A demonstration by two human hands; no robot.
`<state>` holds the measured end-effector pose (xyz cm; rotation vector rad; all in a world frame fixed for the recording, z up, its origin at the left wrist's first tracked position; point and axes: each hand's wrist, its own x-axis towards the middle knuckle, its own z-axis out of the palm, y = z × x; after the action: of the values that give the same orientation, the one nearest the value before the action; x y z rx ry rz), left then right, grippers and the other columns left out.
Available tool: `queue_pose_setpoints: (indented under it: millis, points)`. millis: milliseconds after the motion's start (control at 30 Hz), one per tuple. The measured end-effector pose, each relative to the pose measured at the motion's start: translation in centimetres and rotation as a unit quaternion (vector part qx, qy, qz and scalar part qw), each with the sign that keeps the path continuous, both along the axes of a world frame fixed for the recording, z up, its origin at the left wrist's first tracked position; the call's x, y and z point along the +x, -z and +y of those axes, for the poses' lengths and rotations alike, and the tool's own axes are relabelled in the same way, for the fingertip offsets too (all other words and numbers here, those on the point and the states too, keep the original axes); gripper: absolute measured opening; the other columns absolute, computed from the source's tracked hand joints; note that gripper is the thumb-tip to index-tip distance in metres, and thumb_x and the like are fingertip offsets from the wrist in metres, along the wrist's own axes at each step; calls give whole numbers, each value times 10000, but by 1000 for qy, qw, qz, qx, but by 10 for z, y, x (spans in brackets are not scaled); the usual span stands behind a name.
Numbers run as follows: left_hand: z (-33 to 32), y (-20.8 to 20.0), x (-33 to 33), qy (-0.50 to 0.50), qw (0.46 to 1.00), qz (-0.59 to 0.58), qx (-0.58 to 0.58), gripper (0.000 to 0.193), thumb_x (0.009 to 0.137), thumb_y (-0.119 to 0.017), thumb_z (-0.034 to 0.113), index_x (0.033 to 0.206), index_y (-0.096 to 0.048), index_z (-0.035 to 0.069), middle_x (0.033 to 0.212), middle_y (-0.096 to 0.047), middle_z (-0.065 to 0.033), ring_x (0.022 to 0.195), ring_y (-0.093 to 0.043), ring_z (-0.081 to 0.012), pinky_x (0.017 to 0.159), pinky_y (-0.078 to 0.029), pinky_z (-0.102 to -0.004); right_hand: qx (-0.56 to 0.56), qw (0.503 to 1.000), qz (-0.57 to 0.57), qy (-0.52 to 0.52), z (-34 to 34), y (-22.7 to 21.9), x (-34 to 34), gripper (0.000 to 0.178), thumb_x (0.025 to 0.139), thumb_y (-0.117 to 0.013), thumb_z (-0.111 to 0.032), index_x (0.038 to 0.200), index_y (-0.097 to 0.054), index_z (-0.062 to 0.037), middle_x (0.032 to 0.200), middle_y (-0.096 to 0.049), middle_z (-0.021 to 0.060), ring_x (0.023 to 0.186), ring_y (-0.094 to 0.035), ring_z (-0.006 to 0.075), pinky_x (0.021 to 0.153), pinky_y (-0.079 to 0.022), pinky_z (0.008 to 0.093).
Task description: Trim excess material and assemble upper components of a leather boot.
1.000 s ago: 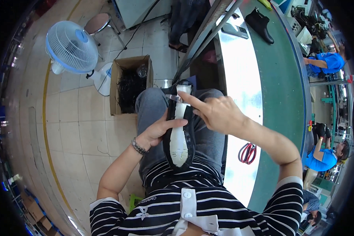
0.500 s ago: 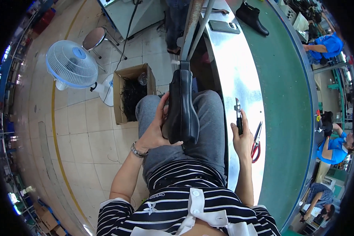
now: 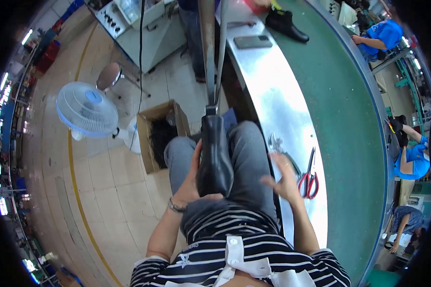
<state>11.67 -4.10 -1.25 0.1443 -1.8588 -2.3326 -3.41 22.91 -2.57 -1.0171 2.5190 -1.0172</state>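
My left hand (image 3: 191, 189) is wrapped around the near left side of a black leather ankle boot (image 3: 214, 160), which sits toe toward me above my lap. The boot's far end meets the foot of a metal post (image 3: 209, 98). Over the edge of the shiny metal bench my right hand (image 3: 285, 181) is open, thumb and fingers apart, slightly blurred and holding nothing. Beside its fingertips lies a hand tool (image 3: 277, 143) with a metal head and dark handle, its kind unclear. Red-handled scissors (image 3: 310, 184) rest just right of that hand.
A phone (image 3: 253, 42) lies on the far part of the metal bench (image 3: 268, 71). Another black boot (image 3: 286, 26) stands on the green conveyor belt (image 3: 340, 143). To my left are a cardboard box (image 3: 179, 122) of dark scraps, a fan (image 3: 87, 110) and a stool (image 3: 109, 75). Co-workers sit across the belt.
My right hand has let go of the dark-handled tool, which now lies on the bench, and its fingers have spread. The boot in my left hand appears lower in view and turned slightly.
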Motion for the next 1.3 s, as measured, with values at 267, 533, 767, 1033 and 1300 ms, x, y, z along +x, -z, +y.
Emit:
queue_pose_setpoints:
  millis: [267, 533, 767, 1033, 1300]
  points:
    - [27, 11, -10, 32, 943, -117, 311, 705, 781, -803, 198, 1368, -440, 52, 1259, -563, -53, 1161, -524, -169, 1008, -421, -314, -238, 892, -384, -36, -40, -43, 50, 1060, 696, -827, -57, 1520, -163, -9, 1527, -298, 132, 1385, -317, 199, 1138, -241, 342]
    - [21, -22, -36, 168, 967, -21, 189, 1045, 900, -677, 105, 1526, 148, 246, 1557, -162, -187, 1325, -422, -288, 1060, -385, -407, -373, 855, -260, 249, 8, -38, 19, 810, 727, -702, 1, 1459, -357, -9, 1367, -508, 137, 1173, -559, 221, 1020, -410, 320]
    - [-7, 29, 17, 112, 968, -155, 164, 903, 920, -644, 123, 1549, -2, 217, 1513, -306, -180, 1266, -501, -297, 993, -441, -366, -372, 765, -8, 525, 92, 3, -69, 624, 852, -689, -116, 1421, -444, -39, 1317, -552, 132, 1130, -551, 200, 999, -402, 302]
    - [-2, 66, 33, 102, 945, -244, 193, 705, 959, -587, 159, 1531, -176, 119, 1440, -428, -169, 1232, -534, -270, 996, -447, -351, -46, 768, 76, 634, 162, 74, -120, 731, 824, -685, -346, 1470, -348, -284, 1164, -629, 262, 1052, -620, 414, 909, -458, 442]
    - [-1, 125, 37, 118, 883, -198, 410, 690, 964, -531, 367, 1516, -200, 119, 1501, -316, -228, 1356, -360, -418, 1116, -301, -536, 9, 800, 130, 585, 119, 61, -87, 502, 840, -676, -196, 1325, -545, -211, 621, -664, 56, 563, -655, 228, 583, -499, 395]
